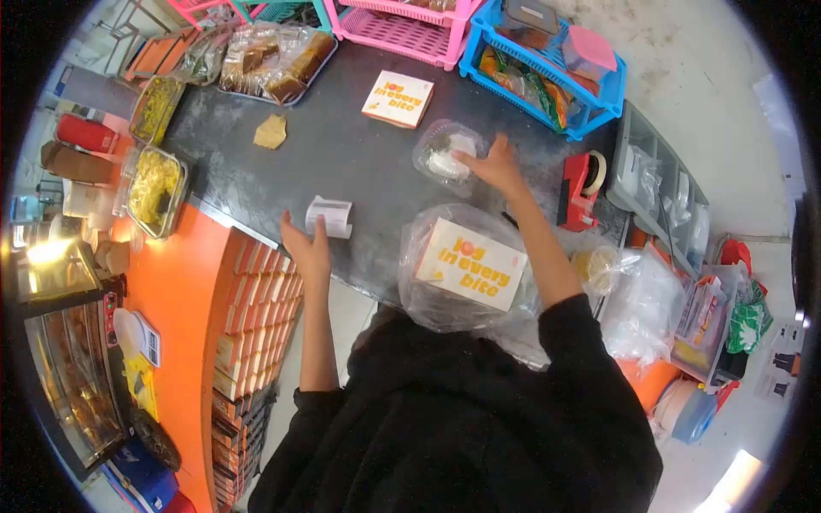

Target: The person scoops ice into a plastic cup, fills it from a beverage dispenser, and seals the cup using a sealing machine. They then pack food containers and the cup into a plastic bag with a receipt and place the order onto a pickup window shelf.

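My left hand [306,248] is at the counter's front edge, thumb and fingers apart. Its thumb overlaps a curled white paper slip [335,214], perhaps a receipt; whether they touch I cannot tell. Over on the right, my right hand [498,168] is spread beside a clear plastic container [436,154]. The thumb reaches over the container and its whitish contents, without visibly gripping it. Below that forearm, a white box with orange and yellow lettering [470,263] lies in a clear plastic bag [415,286]. A similar lettered box [398,98] sits farther back on the dark counter [316,128].
A red tape dispenser [578,195] stands right of my right arm. Blue [547,73] and pink [402,38] baskets line the back. Wrapped cake [274,60], a brown scrap [270,132] and a tray of yellow food [156,190] lie leftward. A grey divided tray [654,184] is at right.
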Demonstrator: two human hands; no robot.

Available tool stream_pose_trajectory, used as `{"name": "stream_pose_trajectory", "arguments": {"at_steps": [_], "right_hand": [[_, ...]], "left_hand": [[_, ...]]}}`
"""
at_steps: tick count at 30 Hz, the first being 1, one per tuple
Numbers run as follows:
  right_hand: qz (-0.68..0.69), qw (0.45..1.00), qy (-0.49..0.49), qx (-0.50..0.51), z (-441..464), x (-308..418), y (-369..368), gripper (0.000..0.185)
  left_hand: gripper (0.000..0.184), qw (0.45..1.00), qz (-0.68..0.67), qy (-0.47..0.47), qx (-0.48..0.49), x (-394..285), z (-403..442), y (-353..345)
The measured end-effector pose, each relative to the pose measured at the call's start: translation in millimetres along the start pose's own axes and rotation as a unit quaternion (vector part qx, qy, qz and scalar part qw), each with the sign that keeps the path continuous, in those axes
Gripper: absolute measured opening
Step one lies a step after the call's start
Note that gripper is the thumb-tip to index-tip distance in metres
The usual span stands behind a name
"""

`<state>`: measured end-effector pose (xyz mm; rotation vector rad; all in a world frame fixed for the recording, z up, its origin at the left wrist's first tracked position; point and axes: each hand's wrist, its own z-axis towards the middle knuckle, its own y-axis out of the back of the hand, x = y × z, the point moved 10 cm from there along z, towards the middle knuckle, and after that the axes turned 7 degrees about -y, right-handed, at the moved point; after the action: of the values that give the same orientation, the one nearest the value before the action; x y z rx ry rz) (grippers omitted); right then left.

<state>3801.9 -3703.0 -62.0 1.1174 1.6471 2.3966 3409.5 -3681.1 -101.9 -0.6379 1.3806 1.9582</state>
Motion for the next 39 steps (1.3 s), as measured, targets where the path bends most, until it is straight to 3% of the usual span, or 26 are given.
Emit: {"name": "stream_pose_trajectory", "arguments": {"at_steps": [1,2,4,6,8,9,10,12,14,16,17,19,21,23,24,26,27,28,29,30,32,34,35,38,39], "right_hand": [[0.186,0.939,-0.244,0.158,4.9,-47.2,-45.3,0.073],[0.349,0.762,-0.456,0.299,-24.6,-64.9,-90.3,0.076],[0.383,0.767,-0.442,0.265,-20.1,-68.8,-98.7,0.07],[0.412,0.766,-0.435,0.232,-24.8,-73.4,-105.5,0.064],[0.401,0.872,-0.274,0.068,-16.9,-63.4,-78.8,0.069],[0.427,0.876,-0.222,0.017,-17.9,-60.7,-75.2,0.06],[0.427,0.876,-0.223,0.014,-20.0,-61.4,-71.9,0.06],[0.426,0.868,-0.247,0.064,-26.0,-61.1,-69.8,0.063],[0.462,0.841,-0.278,0.052,-35.4,-60.0,-40.7,0.063],[0.516,0.807,-0.282,0.05,-47.8,-59.4,-5.1,0.062],[0.536,0.803,-0.255,0.058,-54.8,-57.1,17.0,0.061],[0.515,0.798,-0.274,0.149,-87.2,-41.8,59.7,0.057],[0.446,0.82,-0.301,0.192,-125.6,-54.8,72.1,0.057],[0.282,0.894,-0.297,0.183,-161.4,-62.5,76.3,0.054],[0.28,0.896,-0.293,0.183,-179.5,-68.7,62.1,0.054],[0.285,0.928,-0.204,0.128,-189.8,-66.6,49.5,0.05],[0.284,0.929,-0.197,0.133,-186.2,-67.5,53.0,0.05],[0.126,0.986,-0.096,0.053,-171.0,-41.2,87.6,0.05],[-0.034,0.999,0.009,-0.033,-162.7,-7.9,114.9,0.05],[-0.031,0.999,0.014,-0.033,-148.9,5.9,121.7,0.05],[0.112,0.993,-0.007,0.022,-104.8,23.2,114.3,0.055],[0.233,0.963,-0.051,0.129,-51.5,32.3,60.1,0.053],[0.226,0.95,-0.106,0.189,-22.8,24.3,17.0,0.057],[0.228,0.881,-0.271,0.313,38.3,9.0,-103.9,0.072],[0.25,0.865,-0.315,0.298,50.0,14.2,-124.4,0.077]], "left_hand": [[0.064,0.998,0.014,0.059,-0.031,18.2,6.8,2.0],[0.064,0.998,0.012,0.056,-0.033,21.5,14.6,2.2],[0.066,0.973,-0.045,0.171,0.151,48.4,12.9,-36.4],[0.063,0.976,0.0,0.125,0.176,45.9,21.1,-48.4],[0.057,0.926,0.03,0.164,0.338,50.2,5.2,-74.4],[0.049,0.923,-0.036,0.104,0.368,37.4,2.2,-84.5],[0.049,0.923,-0.035,0.102,0.369,45.6,-4.6,-92.3],[0.037,0.963,0.006,0.003,0.268,45.7,-2.3,-89.5],[0.032,0.967,-0.004,0.027,0.254,21.8,-8.4,-76.4],[0.023,0.988,-0.08,-0.008,0.13,-6.2,-4.1,-47.2],[0.023,0.988,-0.081,-0.01,0.135,-25.2,-6.8,-41.5],[0.015,0.976,-0.215,0.017,0.032,-56.6,-6.3,-12.9],[0.014,0.973,-0.226,-0.005,0.056,-66.6,-6.2,-12.1],[0.017,0.969,-0.215,-0.093,0.081,-65.0,-5.7,-18.5],[0.017,0.969,-0.217,-0.093,0.077,-61.1,-5.6,-19.5],[0.019,0.94,-0.318,0.021,0.122,-47.5,-10.2,-34.4],[0.019,0.941,-0.319,0.023,0.114,-51.4,-11.7,-30.2],[0.02,0.932,-0.345,0.073,0.084,-59.0,-10.2,-19.4],[0.021,0.92,-0.369,0.121,0.056,-57.6,-9.2,-11.3],[0.021,0.921,-0.369,0.12,0.05,-52.7,-6.5,-5.5],[0.028,0.984,-0.154,-0.015,0.094,-61.9,-1.7,8.7],[0.032,0.988,-0.099,-0.05,0.103,-72.5,-7.5,15.0],[0.038,0.988,-0.043,-0.088,0.116,-85.1,-11.3,17.2],[0.068,0.964,-0.009,-0.111,0.243,-128.1,-43.6,1.4],[0.08,0.947,-0.018,-0.104,0.302,-135.6,-58.5,-9.9]]}}
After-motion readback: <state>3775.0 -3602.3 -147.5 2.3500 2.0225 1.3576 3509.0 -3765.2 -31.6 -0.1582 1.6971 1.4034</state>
